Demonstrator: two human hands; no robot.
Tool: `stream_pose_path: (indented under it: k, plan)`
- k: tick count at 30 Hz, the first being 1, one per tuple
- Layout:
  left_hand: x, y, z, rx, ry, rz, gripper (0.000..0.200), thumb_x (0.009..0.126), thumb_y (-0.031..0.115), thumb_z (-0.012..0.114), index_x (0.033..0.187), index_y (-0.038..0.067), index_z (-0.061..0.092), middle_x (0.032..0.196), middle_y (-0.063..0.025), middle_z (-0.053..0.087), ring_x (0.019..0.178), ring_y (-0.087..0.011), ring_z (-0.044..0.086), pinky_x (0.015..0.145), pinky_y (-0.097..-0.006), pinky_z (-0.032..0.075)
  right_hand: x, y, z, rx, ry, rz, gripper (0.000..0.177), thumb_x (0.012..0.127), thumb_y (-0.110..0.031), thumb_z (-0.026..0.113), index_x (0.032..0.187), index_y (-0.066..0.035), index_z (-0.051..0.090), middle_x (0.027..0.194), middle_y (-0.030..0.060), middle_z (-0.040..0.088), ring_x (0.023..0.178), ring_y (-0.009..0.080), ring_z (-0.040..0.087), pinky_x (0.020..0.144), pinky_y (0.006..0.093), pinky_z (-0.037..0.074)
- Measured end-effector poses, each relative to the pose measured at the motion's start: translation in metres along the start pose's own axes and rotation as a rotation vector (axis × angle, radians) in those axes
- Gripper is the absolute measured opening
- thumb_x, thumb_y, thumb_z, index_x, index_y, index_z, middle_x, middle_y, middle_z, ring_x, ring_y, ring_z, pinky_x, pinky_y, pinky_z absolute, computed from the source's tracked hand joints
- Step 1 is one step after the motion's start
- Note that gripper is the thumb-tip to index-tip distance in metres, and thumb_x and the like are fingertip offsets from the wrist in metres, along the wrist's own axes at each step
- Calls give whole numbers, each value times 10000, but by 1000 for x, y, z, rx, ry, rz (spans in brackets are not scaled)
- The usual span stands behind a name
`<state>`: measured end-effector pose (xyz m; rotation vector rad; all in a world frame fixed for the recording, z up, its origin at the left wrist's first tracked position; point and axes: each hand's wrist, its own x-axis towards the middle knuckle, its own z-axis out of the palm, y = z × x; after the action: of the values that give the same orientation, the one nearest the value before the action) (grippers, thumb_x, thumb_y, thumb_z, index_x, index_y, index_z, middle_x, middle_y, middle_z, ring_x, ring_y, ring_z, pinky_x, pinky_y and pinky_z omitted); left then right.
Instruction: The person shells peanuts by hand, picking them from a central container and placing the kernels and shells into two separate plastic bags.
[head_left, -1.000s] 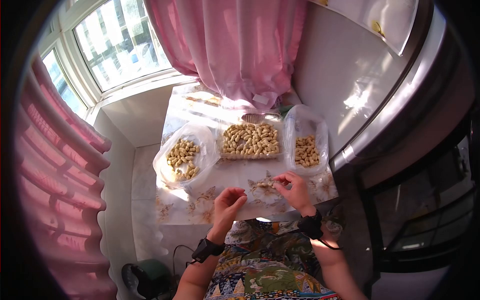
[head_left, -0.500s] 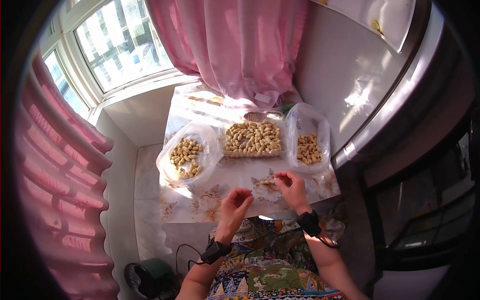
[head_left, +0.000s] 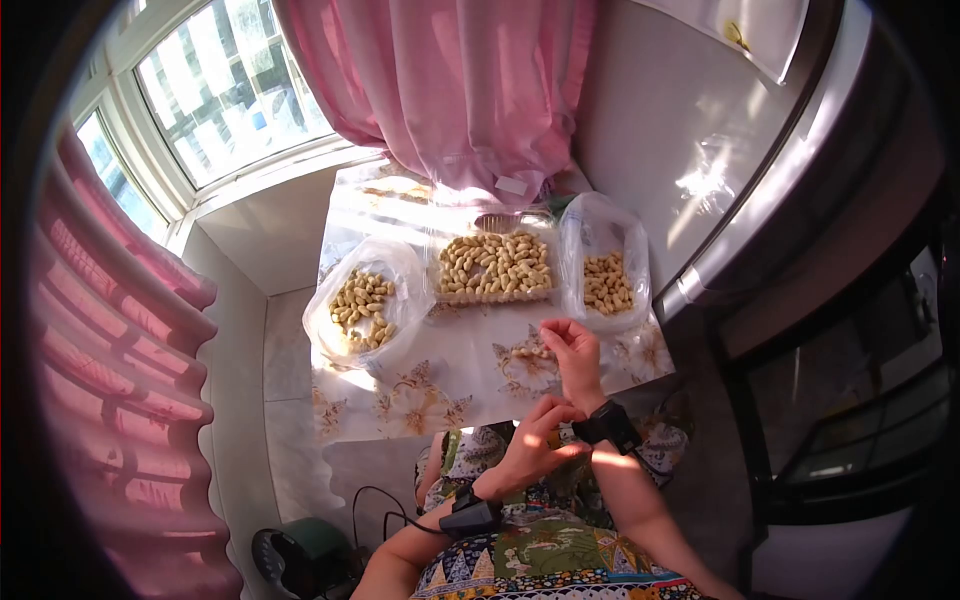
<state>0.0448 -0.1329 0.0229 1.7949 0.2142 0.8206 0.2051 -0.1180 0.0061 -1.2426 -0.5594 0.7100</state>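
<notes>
My left hand reaches across to my right wrist. Its fingers and thumb lie on either side of the black wristband there, and its fingertips touch the band's edge. Above the near part of the table, my right hand has thumb and index fingertip pinched together; anything between them is too small to make out. Small tan bits lie on the flowered tablecloth beside these fingertips. Beyond, peanuts in their shells fill a clear plastic tray.
A white plastic bag with peanuts stands left of the tray, another bag with peanuts to its right. The flowered table ends in front of my lap. Pink curtains, a window and a grey wall surround it.
My left hand has moved right, from over the table's front edge to the band on my right wrist. My right hand stays pinched near the same spot. The view has shifted slightly.
</notes>
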Motion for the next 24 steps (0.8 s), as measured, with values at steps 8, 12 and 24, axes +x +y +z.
stream_pose_path:
  k: [8, 12, 24]
  plan:
    - [-11, 1, 1, -73, -164, -303, 401, 797, 181, 940, 1016, 16, 647, 858, -21, 612, 750, -95, 559, 691, -269, 500, -6, 8, 3, -96, -6, -33, 105, 989, -43, 722, 1085, -2, 731, 957, -15, 714, 851, 50, 630, 783, 206, 513]
    - [-12, 3, 8, -173, -143, -407, 419, 840, 199, 926, 1135, 4, 701, 799, 37, 615, 733, -32, 511, 652, -244, 465, -7, 8, 2, -97, -23, -41, 107, 984, -42, 725, 1085, -5, 733, 963, -15, 718, 866, 46, 635, 795, 205, 514]
    - [-18, -17, 18, -440, -185, -572, 338, 878, 194, 881, 1137, 34, 734, 867, 33, 705, 714, -22, 556, 610, -247, 442, -12, 8, -5, -202, -41, -52, 119, 982, -81, 727, 1062, 5, 744, 932, -6, 736, 859, 54, 660, 797, 231, 544]
